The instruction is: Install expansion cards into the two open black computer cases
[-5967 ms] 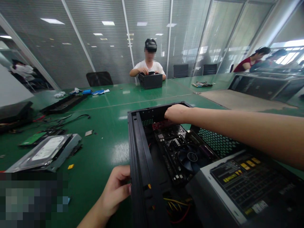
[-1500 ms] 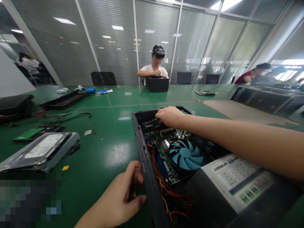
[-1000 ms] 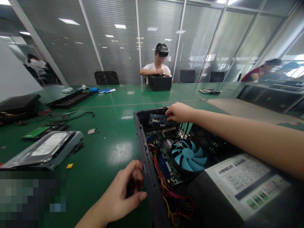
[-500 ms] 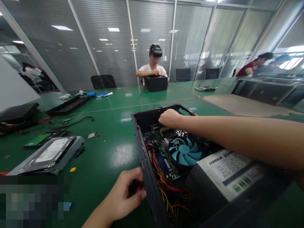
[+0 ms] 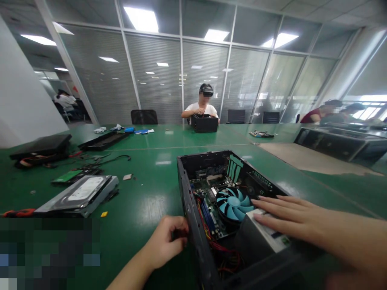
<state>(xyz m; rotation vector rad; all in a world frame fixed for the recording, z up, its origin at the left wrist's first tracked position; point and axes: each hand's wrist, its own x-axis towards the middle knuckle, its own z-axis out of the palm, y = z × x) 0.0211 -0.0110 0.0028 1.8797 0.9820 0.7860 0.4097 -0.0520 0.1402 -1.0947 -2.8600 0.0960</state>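
A black computer case (image 5: 184, 189) lies on its side in front of me, its upper side uncovered. Inside are a blue cooling fan (image 5: 234, 202), a motherboard (image 5: 208, 189) and red and yellow cables (image 5: 225, 251). My right hand (image 5: 298, 219) is stretched flat over the silver power supply (image 5: 256, 231), covering much of its label, with its fingertips near the fan. At the case's left wall, my left hand (image 5: 166, 243) has its fingers curled against the outside; their tips are hidden.
Left on the green table (image 5: 151, 181) lie a hard drive (image 5: 83, 189), a green circuit board (image 5: 68, 176), a small yellow piece (image 5: 104, 214) and a black panel (image 5: 104, 141). Across sits a person (image 5: 201, 106) handling a black box (image 5: 205, 123). Cardboard (image 5: 311, 159) lies right.
My right hand has come from the case's far inner corner back to the power supply, its fingers now spread. My left hand stays at the left wall. The view has tilted up.
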